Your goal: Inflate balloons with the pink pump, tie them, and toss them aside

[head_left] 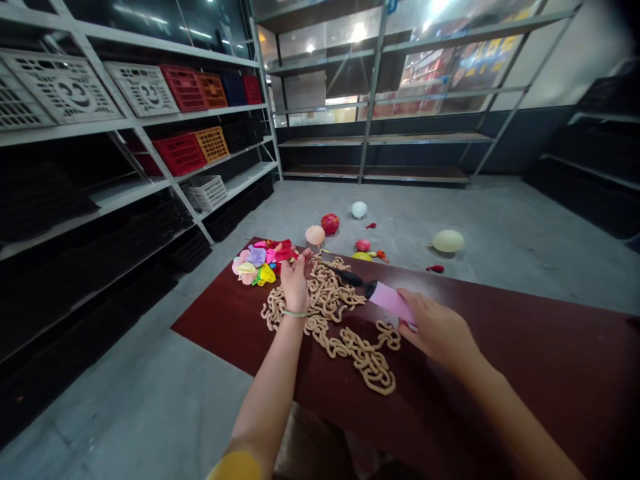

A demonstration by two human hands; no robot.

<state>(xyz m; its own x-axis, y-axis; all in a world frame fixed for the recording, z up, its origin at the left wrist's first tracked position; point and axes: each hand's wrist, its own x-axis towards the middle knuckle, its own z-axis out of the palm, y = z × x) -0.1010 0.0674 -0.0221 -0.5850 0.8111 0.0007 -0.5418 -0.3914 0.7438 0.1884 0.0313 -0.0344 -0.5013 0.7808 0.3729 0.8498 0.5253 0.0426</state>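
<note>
My right hand (440, 327) is wrapped round a pink balloon pump (393, 301) with a black front end, whose narrow tip points left over the table. My left hand (296, 283) is raised near that tip, its fingers curled together; what they pinch, if anything, I cannot make out. Just left of it lies a pile of limp balloons (257, 263) in pink, purple, yellow and red. Below and between both hands, a heap of tan, curled, rope-like pieces (330, 293) spreads over the dark red table (500, 340), with a looser strand (373, 363) trailing toward me.
On the floor beyond the table are a white balloon (359, 210), a red balloon (330, 224), a peach balloon (315, 235) and a pale yellow balloon (447, 241). Shelves with plastic crates (183, 153) stand on the left. A metal rack (370, 140) runs along the back.
</note>
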